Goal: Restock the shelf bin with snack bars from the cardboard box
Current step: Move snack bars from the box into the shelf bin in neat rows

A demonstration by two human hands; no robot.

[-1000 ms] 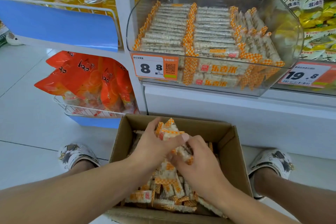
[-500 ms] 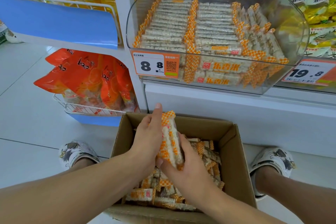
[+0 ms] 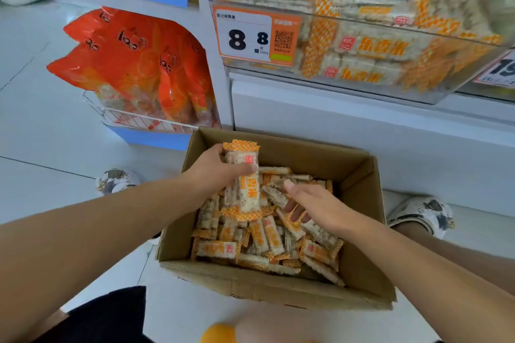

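Currently, the left hand grips a small stack of snack bars held upright above the far-left part of the cardboard box; thumb across the front wrapper, fingers curled behind. The right hand reaches into the box just right of that stack, its fingers loosely spread and pointing down among the loose bars; whether it holds one cannot be determined. The loose bars lie in a jumbled layer covering the box floor. Beyond the box and above it, the clear shelf bin holds neat rows of the same bars, with a price tag reading 8.8 on its front wall. Left of the box, orange bags stand in a wire basket. One shoe shows right of the box, another left of it.
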